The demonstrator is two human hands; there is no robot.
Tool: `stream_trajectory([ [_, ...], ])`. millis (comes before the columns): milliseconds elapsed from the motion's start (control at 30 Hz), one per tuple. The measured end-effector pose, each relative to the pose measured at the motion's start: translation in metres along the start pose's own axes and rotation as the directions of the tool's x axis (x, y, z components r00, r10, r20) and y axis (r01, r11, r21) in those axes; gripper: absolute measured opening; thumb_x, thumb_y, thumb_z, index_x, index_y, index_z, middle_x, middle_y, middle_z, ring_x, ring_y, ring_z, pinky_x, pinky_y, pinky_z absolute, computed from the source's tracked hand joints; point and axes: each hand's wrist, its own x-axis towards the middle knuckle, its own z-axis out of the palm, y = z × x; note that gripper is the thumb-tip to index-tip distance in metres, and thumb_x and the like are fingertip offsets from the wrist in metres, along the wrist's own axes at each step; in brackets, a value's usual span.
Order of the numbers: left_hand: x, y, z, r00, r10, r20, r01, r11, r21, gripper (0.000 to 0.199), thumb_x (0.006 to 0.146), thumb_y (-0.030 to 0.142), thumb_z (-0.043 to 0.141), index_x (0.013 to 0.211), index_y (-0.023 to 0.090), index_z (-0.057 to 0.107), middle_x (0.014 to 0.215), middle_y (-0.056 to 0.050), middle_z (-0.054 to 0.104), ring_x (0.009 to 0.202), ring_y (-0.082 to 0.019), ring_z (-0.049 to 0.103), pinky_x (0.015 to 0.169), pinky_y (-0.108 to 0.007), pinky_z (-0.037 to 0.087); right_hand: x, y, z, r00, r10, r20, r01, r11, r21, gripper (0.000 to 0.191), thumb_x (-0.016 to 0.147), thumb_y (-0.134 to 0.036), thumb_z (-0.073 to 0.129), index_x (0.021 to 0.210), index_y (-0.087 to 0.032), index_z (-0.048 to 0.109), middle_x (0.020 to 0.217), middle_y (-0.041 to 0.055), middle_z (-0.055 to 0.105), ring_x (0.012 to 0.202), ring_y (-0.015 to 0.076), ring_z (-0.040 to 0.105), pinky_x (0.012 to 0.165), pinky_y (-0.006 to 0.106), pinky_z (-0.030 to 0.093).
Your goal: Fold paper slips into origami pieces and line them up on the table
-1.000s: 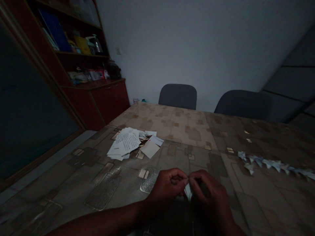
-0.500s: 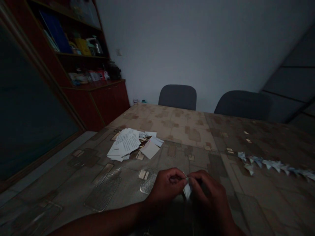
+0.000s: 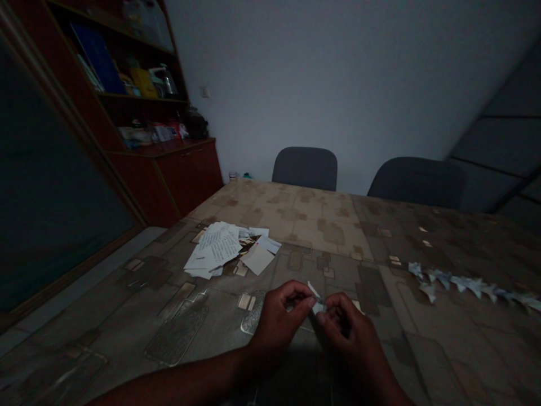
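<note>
Between my two hands, over the near part of the table, is a small piece of folded white paper [image 3: 319,307]. My left hand [image 3: 284,313] pinches its left side between thumb and fingers. My right hand [image 3: 349,321] grips the right side, fingers curled and thumb below. Part of the paper is hidden by the fingertips. Further back to the left lies a loose pile of printed paper pieces [image 3: 220,245], with a plain pale piece [image 3: 257,258] at its right edge. On the right a row of small pointed folded paper shapes [image 3: 475,286] runs along the table.
The patterned tablecloth [image 3: 296,203] covers the wide table. Two grey chairs [image 3: 305,168] stand at its far side against the wall. A dark red cabinet [image 3: 181,175] with filled shelves is at the left.
The paper between my hands has turned, and a white strip now sticks up beyond the fingertips. My hands have shifted slightly left. The pile and the row look unchanged.
</note>
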Motion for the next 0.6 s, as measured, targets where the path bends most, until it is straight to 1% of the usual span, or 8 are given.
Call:
stream_trajectory([
  [67,0.0,0.0,0.0,1.0,-0.003,-0.005,0.003,1.0,0.003,0.01,0.077,0.023,0.064,0.077,0.013,0.066,0.073,-0.004,0.066,0.071,-0.016,0.059,0.066,-0.024,0.044,0.0,-0.001,0.001,0.999,0.026,0.026,-0.026,1.0,0.013,0.021,0.076,-0.04,0.051,0.069,-0.02,0.052,0.055,-0.0042,0.048,0.05,0.0142,0.047,0.047,0.024,0.034],
  [167,0.0,-0.002,0.001,1.0,-0.007,0.004,0.006,1.0,0.021,0.009,0.076,0.022,0.064,0.077,0.013,0.067,0.072,-0.003,0.066,0.069,-0.015,0.058,0.064,-0.024,0.044,-0.001,-0.001,0.003,0.999,0.03,0.045,-0.031,0.999,0.018,0.023,0.076,-0.041,0.05,0.066,-0.02,0.052,0.054,-0.0048,0.043,0.05,0.0136,0.043,0.048,0.024,0.032],
  [367,0.0,-0.003,0.002,1.0,-0.004,0.008,0.004,0.998,0.057,0.004,0.073,0.017,0.064,0.075,0.014,0.066,0.071,-0.002,0.066,0.069,-0.015,0.059,0.064,-0.023,0.045,-0.001,0.001,0.006,0.999,0.026,0.027,-0.026,1.0,0.014,0.023,0.078,-0.037,0.051,0.062,-0.021,0.048,0.052,-0.0059,0.04,0.049,0.0126,0.041,0.046,0.022,0.029],
  [433,0.0,-0.002,0.002,1.0,-0.001,-0.003,0.001,0.996,0.086,0.003,0.073,0.016,0.064,0.073,0.014,0.066,0.07,-0.002,0.066,0.067,-0.015,0.059,0.063,-0.022,0.044,-0.001,0.0,0.003,0.999,-0.005,0.038,0.005,1.0,0.004,0.021,0.08,-0.035,0.051,0.065,-0.021,0.051,0.053,-0.0053,0.044,0.05,0.013,0.044,0.046,0.022,0.031],
  [500,0.001,-0.001,0.001,1.0,0.008,-0.008,-0.007,0.995,0.1,0.005,0.075,0.017,0.063,0.075,0.014,0.066,0.07,-0.002,0.066,0.068,-0.015,0.059,0.063,-0.022,0.044,-0.002,-0.001,-0.001,0.998,-0.049,0.029,0.05,0.998,-0.025,0.015,0.082,-0.032,0.052,0.073,-0.02,0.056,0.058,-0.0039,0.051,0.054,0.0142,0.05,0.049,0.022,0.036],
  [600,0.0,0.001,0.001,1.0,0.022,0.02,-0.025,0.992,0.121,0.007,0.077,0.019,0.062,0.078,0.014,0.067,0.073,-0.003,0.067,0.071,-0.016,0.061,0.066,-0.023,0.045,-0.001,0.001,-0.007,0.983,-0.168,-0.078,0.158,0.979,-0.126,0.011,0.08,-0.03,0.057,0.085,-0.02,0.059,0.068,-0.0008,0.059,0.062,0.0166,0.056,0.057,0.025,0.042],
])
